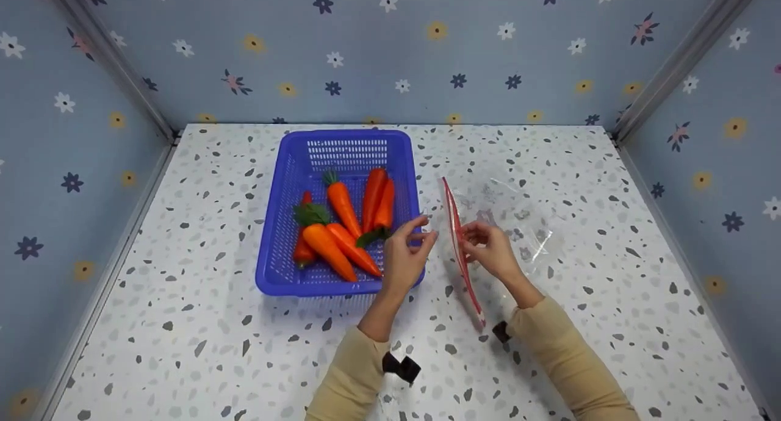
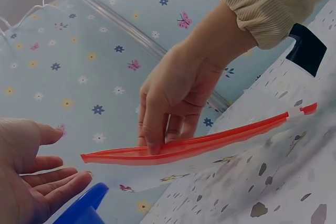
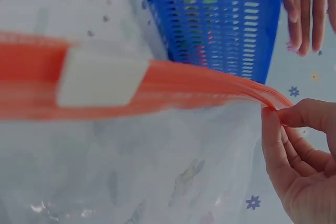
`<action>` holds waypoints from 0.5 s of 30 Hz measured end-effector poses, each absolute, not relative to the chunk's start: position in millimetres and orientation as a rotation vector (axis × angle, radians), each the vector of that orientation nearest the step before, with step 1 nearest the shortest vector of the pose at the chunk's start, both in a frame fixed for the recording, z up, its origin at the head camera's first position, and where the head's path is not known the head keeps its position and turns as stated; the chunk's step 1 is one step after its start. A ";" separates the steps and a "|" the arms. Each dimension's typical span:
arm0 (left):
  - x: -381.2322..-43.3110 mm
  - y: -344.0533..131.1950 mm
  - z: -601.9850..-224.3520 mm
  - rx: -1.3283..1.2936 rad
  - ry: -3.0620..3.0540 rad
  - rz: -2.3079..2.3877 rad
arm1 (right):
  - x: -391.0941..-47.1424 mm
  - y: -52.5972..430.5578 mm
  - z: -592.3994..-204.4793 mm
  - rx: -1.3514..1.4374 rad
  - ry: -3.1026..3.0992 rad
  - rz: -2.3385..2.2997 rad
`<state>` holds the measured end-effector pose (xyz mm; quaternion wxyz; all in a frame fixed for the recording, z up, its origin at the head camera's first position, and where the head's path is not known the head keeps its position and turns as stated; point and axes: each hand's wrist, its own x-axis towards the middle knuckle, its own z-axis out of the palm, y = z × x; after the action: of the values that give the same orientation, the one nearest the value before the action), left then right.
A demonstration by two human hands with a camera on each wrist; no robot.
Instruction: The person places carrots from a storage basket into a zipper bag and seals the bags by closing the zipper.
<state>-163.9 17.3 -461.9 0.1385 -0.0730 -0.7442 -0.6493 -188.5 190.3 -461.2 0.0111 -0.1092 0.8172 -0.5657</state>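
My right hand pinches the red zip edge of a clear zip bag between thumb and fingers. The bag's mouth stands up from the table, its two red strips slightly apart in the left wrist view, and its printed body spreads to the right. My left hand hovers by the right rim of a blue plastic basket, fingers loosely extended with nothing between them; a gap separates it from the bag. Inside the basket lie several carrots, one with a green top, and red-orange peppers.
A white speckled table lies under everything. Blue flowered panels with metal corner posts rise at the back and both sides. Black wrist mounts sit at both cuffs of the beige sleeves.
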 end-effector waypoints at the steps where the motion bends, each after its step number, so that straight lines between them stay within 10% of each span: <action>1: -163.9 19.0 -461.9 -0.229 -2.152 -1.883 | -185.6 188.2 -455.7 -0.348 2.551 -1.784; 15: -161.0 36.7 -457.7 -0.365 -2.191 -1.889 | -165.3 171.2 -426.6 -0.499 2.520 -2.063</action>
<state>-161.0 36.7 -457.7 0.1128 -0.1243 -0.7466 -0.6438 -165.3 171.2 -426.6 -0.0765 -0.1511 0.7625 -0.6244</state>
